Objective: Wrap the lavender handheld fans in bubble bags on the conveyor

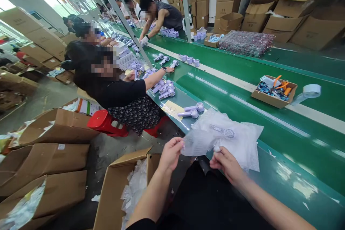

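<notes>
My left hand [171,153] pinches one end of a clear bubble-wrap bag [196,143] at the table's near edge. The fingers of my right hand [227,163] are closed on the bag's near side. Through or on the plastic shows a handheld fan [228,132]; whether it lies inside this bag, I cannot tell. Beneath it spreads a pile of white bubble-wrap bags [249,140]. Just beyond, two lilac handheld fans [191,113] rest on the table beside a piece of yellowish paper [172,108].
On the green conveyor belt [231,106] stand a cardboard box of tools [273,97] and a tape roll [312,91]. A co-worker [121,90] sits at my left, one hand reaching to a fan. Below, an open carton [111,194] contains plastic bags. Several boxes stand on the floor.
</notes>
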Tool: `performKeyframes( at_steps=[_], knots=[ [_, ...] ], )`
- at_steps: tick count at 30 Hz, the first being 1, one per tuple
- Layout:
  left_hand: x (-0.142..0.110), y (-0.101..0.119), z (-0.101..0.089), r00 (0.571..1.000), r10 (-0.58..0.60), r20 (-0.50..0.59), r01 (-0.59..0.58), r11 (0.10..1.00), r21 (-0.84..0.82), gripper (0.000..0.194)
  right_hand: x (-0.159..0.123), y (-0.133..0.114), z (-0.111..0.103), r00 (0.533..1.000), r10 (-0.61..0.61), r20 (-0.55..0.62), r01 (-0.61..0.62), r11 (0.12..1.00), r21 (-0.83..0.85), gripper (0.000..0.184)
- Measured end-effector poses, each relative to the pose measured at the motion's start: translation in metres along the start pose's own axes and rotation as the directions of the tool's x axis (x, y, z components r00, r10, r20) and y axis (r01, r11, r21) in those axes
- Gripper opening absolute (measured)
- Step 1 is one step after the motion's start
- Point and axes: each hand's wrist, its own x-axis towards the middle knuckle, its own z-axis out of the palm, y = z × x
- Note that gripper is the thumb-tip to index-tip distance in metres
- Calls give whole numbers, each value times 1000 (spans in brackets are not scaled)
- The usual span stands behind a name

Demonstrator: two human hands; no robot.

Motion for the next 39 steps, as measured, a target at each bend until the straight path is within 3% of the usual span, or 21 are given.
performKeyframes(
  at_steps=[3, 6, 9, 12, 15, 19, 22, 25, 28, 30, 32, 34, 36, 39],
  knots=[
    [25, 37, -46, 986, 113, -127, -103, 991, 81, 34, 82, -11, 43, 959, 233, -161, -179, 940, 292, 12],
    [46, 54, -85, 953, 232, -197, -179, 951, 254, 35, 177, -13, 84, 899, 353, -260, -251, 901, 355, 4],
    [61, 55, -109, 949, 256, -183, -161, 894, 418, 34, 254, -8, 114, 820, 414, -395, -255, 882, 395, 23],
    [72, 51, -119, 968, 213, -134, -122, 863, 491, 33, 296, -5, 128, 734, 424, -530, -214, 885, 413, 34],
    [82, 51, -124, 978, 184, -100, -108, 853, 511, 31, 309, -3, 134, 680, 396, -617, -163, 902, 399, 35],
    [104, 58, -129, 980, 192, -56, -132, 831, 541, 27, 296, -3, 137, 702, 270, -659, -57, 944, 326, 29],
    [121, 64, -124, 972, 236, 12, -191, 753, 630, 23, 260, -5, 133, 776, 93, -624, 62, 973, 222, 26],
    [135, 65, -106, 937, 295, 188, -339, 629, 700, 18, 202, -15, 116, 866, -51, -497, 127, 985, 120, 38],
    [140, 61, -80, 860, 299, 413, -510, 524, 682, 16, 138, -28, 95, 954, -170, -248, 156, 985, -75, 37],
    [139, 58, -64, 789, 279, 548, -611, 462, 643, 18, 102, -31, 87, 989, -143, -31, 135, 974, -183, 31],
    [134, 56, -51, 709, 249, 660, -693, 419, 586, 21, 77, -29, 85, 993, -68, 100, 85, 979, -184, 31],
    [129, 56, -41, 635, 217, 741, -744, 431, 512, 23, 62, -23, 86, 991, -39, 129, 54, 992, -114, 41],
    [123, 56, -32, 580, 172, 796, -749, 497, 438, 24, 54, -18, 86, 994, -38, 101, 43, 998, -38, 59],
    [117, 50, -16, 559, 83, 825, -669, 633, 390, 22, 42, -15, 77, 993, -36, 111, 34, 999, 19, 69]
  ],
)
